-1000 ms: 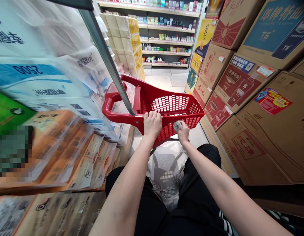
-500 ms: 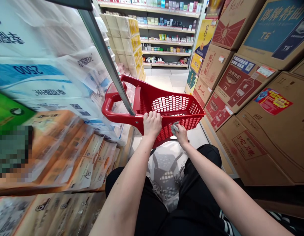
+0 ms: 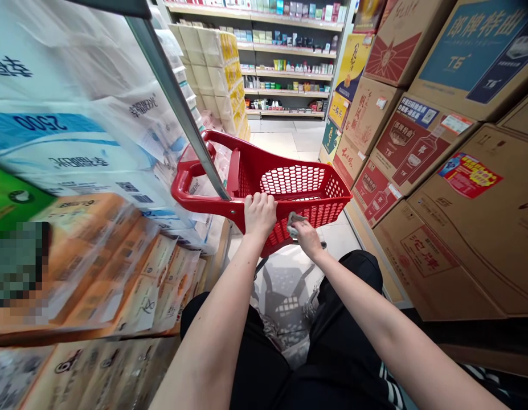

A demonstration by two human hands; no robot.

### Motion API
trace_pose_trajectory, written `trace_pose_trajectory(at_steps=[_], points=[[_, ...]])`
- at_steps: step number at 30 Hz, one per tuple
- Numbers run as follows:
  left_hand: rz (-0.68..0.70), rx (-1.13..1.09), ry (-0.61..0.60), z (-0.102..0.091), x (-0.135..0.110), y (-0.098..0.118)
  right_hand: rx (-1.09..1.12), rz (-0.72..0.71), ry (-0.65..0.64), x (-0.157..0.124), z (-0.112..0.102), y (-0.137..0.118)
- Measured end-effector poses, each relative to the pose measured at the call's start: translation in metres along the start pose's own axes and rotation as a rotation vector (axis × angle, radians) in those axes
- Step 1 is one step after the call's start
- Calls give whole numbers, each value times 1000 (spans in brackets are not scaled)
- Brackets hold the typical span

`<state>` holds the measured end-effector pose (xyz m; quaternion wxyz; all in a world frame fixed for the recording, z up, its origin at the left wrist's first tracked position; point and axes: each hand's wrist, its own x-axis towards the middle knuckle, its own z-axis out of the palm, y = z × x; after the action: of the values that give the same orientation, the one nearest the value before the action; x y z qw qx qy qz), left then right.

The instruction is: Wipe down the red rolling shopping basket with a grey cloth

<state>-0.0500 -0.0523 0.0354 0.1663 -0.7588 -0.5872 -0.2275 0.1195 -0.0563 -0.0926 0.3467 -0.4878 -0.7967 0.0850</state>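
Note:
A red plastic shopping basket cart (image 3: 306,206) with perforated sides and a long metal pole handle (image 3: 182,114) stands crosswise in front of my knees. My left hand (image 3: 260,213) is closed over the near rim of the basket, just right of the pole's foot. Lower and to the right, my right hand (image 3: 308,236) pinches a crumpled grey cloth (image 3: 294,223) against the basket's near outer side wall. Part of the cloth is hidden by my fingers. The inside of the basket shows only in part.
Stacked cardboard cartons (image 3: 455,228) rise close on the right. To the left are piles of wrapped tissue packs (image 3: 84,154) and orange packets (image 3: 97,245). Tall shelves (image 3: 289,51) of small goods stand at the end of the tiled aisle (image 3: 281,136).
My right hand has slid the cloth a little to the left along the basket's side wall. My left hand stays on the rim. The whole view has shifted slightly.

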Motion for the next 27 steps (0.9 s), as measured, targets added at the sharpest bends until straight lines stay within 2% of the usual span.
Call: trace_pose_trajectory(at_steps=[3, 6, 10, 14, 16, 19, 21, 23, 27], points=[[-2, -3, 4, 1, 0, 0, -11, 31, -11, -10, 4, 3], [2, -10, 12, 1, -1, 0, 30, 98, 141, -15, 3, 5], [5, 0, 15, 2, -2, 2, 93, 181, 371, 3, -6, 6], [19, 12, 14, 1, -1, 5, 121, 298, 475, 24, -1, -7], [29, 28, 22, 1, -2, 6, 147, 280, 435, 28, 10, -20], [43, 47, 33, 1, -3, 8, 210, 121, 252, 25, 25, -39], [50, 52, 34, 1, -4, 8, 234, 82, 223, 19, 26, -39], [52, 52, 30, 1, -5, 8, 232, 173, 356, 14, 16, -24], [40, 36, 30, 1, -7, 8, 121, 510, 760, 14, -24, 36]])
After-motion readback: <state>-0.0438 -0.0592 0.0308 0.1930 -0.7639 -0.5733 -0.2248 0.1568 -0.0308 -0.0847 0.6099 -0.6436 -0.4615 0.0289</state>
